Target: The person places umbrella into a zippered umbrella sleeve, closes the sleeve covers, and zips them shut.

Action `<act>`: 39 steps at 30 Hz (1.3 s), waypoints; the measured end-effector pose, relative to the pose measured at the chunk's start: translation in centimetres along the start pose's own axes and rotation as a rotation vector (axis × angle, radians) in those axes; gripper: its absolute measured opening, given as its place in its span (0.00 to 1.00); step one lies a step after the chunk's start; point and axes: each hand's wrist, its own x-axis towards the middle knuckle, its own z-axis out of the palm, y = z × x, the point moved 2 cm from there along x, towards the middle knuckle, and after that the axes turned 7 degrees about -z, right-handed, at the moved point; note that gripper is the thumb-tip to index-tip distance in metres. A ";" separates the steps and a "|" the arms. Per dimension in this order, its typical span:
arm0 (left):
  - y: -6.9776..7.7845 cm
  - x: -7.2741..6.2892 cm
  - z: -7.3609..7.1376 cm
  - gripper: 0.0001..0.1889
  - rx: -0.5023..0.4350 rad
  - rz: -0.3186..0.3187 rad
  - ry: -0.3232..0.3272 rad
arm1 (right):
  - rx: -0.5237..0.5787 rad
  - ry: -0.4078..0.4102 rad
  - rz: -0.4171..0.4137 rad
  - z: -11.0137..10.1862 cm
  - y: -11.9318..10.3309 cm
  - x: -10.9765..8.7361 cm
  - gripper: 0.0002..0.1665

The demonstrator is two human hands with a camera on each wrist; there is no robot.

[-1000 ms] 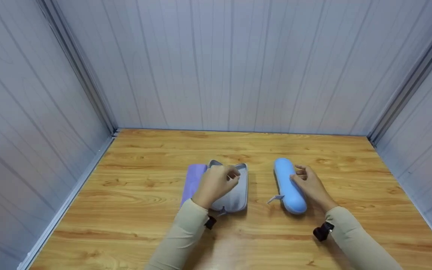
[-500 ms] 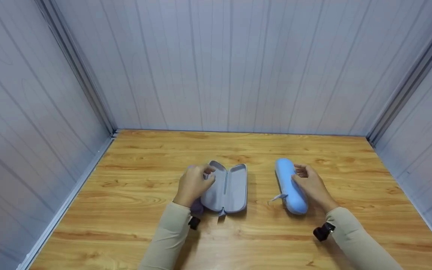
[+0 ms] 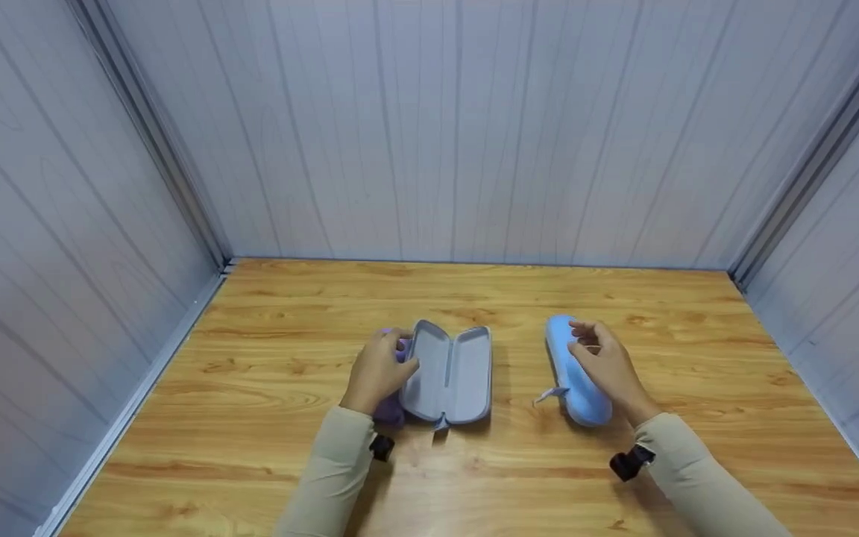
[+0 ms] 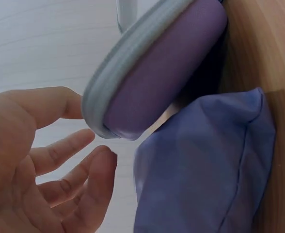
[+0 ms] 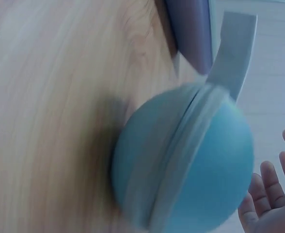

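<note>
An open glasses case (image 3: 469, 375), lined in grey with a purple shell, lies spread in the middle of the table. At its left edge is my left hand (image 3: 376, 371), fingers relaxed; in the left wrist view one fingertip meets the case's grey rim (image 4: 101, 92). Between that hand and the case sits a soft-looking purple thing with a seam (image 4: 200, 165), partly hidden in the head view. Farther right lies a closed light-blue glasses case (image 3: 586, 395) with a strap. My right hand (image 3: 608, 367) hovers by its upper right side, loosely bent and gripping nothing.
A pale strap (image 5: 235, 46) sticks out from the blue case's near end toward the open case. Wood-grain table (image 3: 265, 432) surrounds both cases. Grey panel walls (image 3: 414, 134) enclose the table at the back and both sides.
My left hand has moved left from over the open case to its left edge, uncovering the lining. The right hand has shifted slightly up and left over the blue case.
</note>
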 end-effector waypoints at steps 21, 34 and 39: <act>-0.9 0.1 0.4 0.25 -0.086 -0.035 -0.074 | 0.123 -0.233 0.061 4.5 -2.5 0.3 0.25; -0.9 -0.1 0.9 0.22 -0.034 0.015 -0.063 | 0.377 -0.363 0.407 6.9 -1.6 0.3 0.44; -0.7 -0.1 1.2 0.21 -0.030 0.010 -0.071 | 0.478 -0.377 0.401 8.0 -1.6 1.0 0.40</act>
